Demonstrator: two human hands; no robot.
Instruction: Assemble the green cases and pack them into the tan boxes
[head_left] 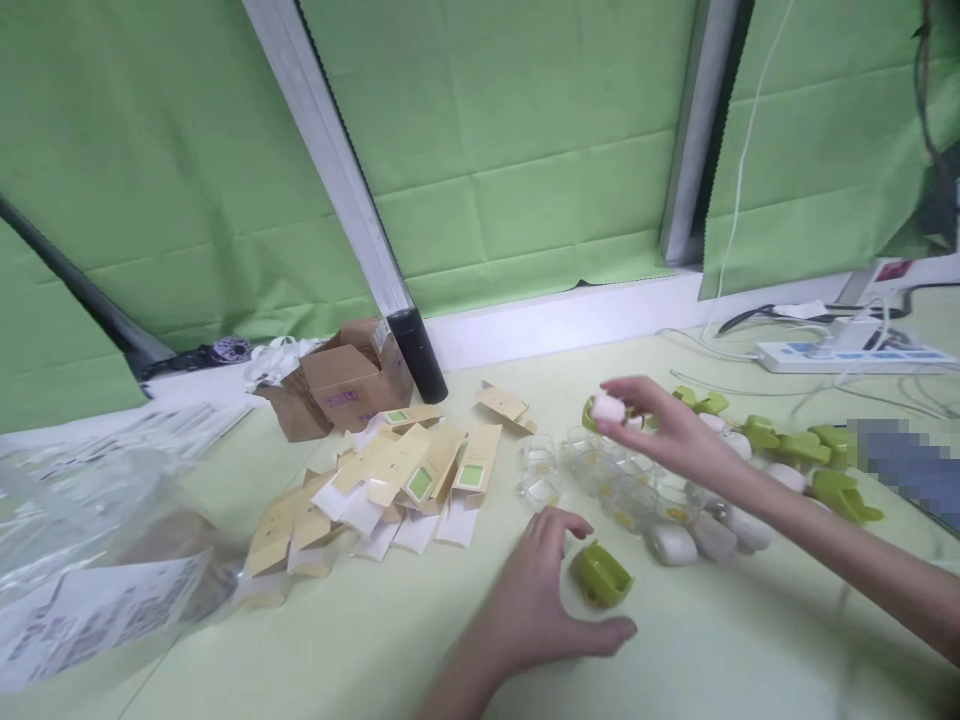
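Observation:
My right hand (667,430) reaches out over the table and pinches a small white rounded piece (607,408) between its fingertips, above a cluster of clear plastic cups (600,470). My left hand (544,600) hovers low over the table with fingers spread, holding nothing; a green plastic part (600,575) lies just right of its fingers. More white pieces (694,540) lie below the right wrist, and several green parts (802,450) lie behind the forearm.
A heap of flat tan and white cartons (390,490) lies left of centre. A small open brown box (345,385) and a dark post (416,355) stand behind it. A clear plastic bag (82,560) sits far left. A power strip (847,355) with cables is back right.

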